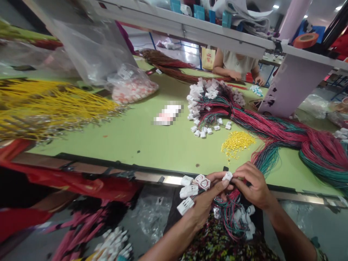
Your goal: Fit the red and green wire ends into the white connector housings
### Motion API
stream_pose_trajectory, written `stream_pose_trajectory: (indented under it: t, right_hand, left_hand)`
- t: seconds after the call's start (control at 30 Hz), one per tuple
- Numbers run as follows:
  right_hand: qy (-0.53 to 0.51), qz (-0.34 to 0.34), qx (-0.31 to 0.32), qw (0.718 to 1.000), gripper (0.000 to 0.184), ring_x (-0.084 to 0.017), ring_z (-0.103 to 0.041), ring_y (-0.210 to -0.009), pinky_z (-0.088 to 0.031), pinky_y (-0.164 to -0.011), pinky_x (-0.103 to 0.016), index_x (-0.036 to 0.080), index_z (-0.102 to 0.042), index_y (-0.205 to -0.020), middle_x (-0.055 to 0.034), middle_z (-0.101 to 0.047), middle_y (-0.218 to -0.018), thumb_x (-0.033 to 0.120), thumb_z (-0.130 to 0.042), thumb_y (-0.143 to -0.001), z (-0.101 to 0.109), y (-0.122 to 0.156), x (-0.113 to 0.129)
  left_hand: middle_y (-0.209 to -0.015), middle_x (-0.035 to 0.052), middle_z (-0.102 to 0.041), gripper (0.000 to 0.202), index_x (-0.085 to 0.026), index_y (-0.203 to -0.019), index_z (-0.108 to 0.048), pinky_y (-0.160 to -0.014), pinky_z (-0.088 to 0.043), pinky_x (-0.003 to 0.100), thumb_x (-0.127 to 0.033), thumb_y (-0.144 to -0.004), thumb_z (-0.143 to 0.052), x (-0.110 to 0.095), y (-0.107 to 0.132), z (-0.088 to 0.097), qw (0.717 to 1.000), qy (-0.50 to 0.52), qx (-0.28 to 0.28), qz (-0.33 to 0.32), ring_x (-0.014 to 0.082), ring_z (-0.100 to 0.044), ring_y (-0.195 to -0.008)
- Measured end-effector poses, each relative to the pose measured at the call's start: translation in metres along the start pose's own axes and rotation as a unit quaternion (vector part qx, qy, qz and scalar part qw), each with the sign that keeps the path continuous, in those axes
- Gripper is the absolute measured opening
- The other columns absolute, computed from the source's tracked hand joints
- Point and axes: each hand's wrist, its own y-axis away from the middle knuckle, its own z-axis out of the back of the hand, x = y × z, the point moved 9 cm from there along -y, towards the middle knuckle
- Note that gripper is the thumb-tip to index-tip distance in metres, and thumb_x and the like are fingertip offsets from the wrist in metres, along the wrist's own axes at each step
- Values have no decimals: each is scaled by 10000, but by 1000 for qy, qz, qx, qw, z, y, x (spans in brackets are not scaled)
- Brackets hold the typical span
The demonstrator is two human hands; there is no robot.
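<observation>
My left hand (208, 199) is closed around a cluster of white plastic connectors (193, 188) wired with red and green leads. My right hand (251, 183) pinches a single white connector (227, 176) against the left thumb tip. Both hands hover just below the near edge of the green table (152, 141). Red and green wires (231, 214) hang from my hands into my lap, ending in more white connectors (246, 221).
A big red-and-green wire harness (285, 134) with white connectors (206, 98) lies on the table beside a pile of small yellow seals (237, 141). Yellow wires (49, 108) lie left, plastic bags (130, 85) behind. Another person (239, 65) sits across, under a shelf (206, 34).
</observation>
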Motion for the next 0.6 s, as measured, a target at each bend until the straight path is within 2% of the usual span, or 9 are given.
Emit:
stream_pose_trajectory:
  t: [0.13, 0.23, 0.33, 0.43, 0.6]
  right_hand:
    - [-47, -55, -62, 995, 100, -197, -638, -801, -502, -737, -337, 234, -729, -962, -40, -701, -844, 178, -646, -962, 9, 4, -5]
    - [-125, -120, -92, 981, 101, -181, -638, -815, -507, -743, -305, 240, -736, -948, -28, -683, -858, 195, -647, -966, 12, 10, -9]
    - [-176, -145, -84, 970, 91, -176, -636, -834, -509, -747, -289, 250, -755, -954, -25, -675, -875, 208, -674, -954, 9, 15, -6]
    - [-182, -149, -82, 968, 97, -175, -638, -836, -511, -737, -282, 259, -777, -959, -25, -674, -879, 204, -699, -937, 8, 18, -3]
    - [-167, -128, -92, 973, 118, -169, -646, -826, -527, -744, -276, 268, -798, -966, -23, -676, -880, 190, -720, -922, 9, 19, -2]
  left_hand:
    - [-867, 60, -795, 243, -217, -992, -799, -562, -550, 249, -326, -779, -840, -2, 1, -2, 999, -19, 19, -33, 197, -731, -782]
    - [-980, 45, -784, 227, -233, -1005, -798, -732, -590, 304, -264, -783, -835, -10, 4, -4, 996, -50, 20, -75, 205, -726, -897]
    - [-982, 36, -766, 207, -231, -993, -804, -891, -573, 357, -215, -787, -826, -22, 9, -6, 987, -98, 15, -127, 213, -707, -958]
    - [-1002, 33, -769, 221, -249, -1016, -806, -905, -568, 359, -208, -799, -821, -26, 11, -7, 980, -121, 20, -156, 211, -707, -957]
    - [-992, 34, -785, 219, -273, -1025, -816, -841, -577, 322, -241, -808, -831, -24, 8, -5, 965, -148, 35, -212, 204, -726, -925]
